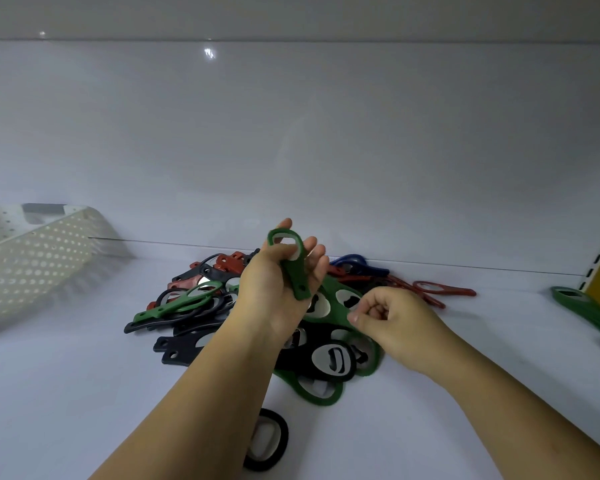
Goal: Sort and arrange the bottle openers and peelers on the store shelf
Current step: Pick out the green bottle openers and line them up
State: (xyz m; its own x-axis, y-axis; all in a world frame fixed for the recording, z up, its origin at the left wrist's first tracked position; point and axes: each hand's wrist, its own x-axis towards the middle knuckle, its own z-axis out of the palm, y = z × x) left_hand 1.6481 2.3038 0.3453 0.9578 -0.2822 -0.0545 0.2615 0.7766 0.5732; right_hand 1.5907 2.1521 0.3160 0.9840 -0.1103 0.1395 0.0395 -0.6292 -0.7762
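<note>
Ur left hand [274, 292] grips a green opener [291, 268], right hand [392, 317] pinches second green opener [331, 289] on the pile [187, 306]; basket [42, 258] contents hidden tbh.

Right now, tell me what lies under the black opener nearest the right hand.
A green opener: its loop sticks out in front of the black opener. The rest is covered.

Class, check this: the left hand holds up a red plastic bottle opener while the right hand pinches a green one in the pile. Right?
No. The head view shows the plastic bottle opener in the left hand is green, not red; the right hand does pinch another green opener in the pile.
</note>
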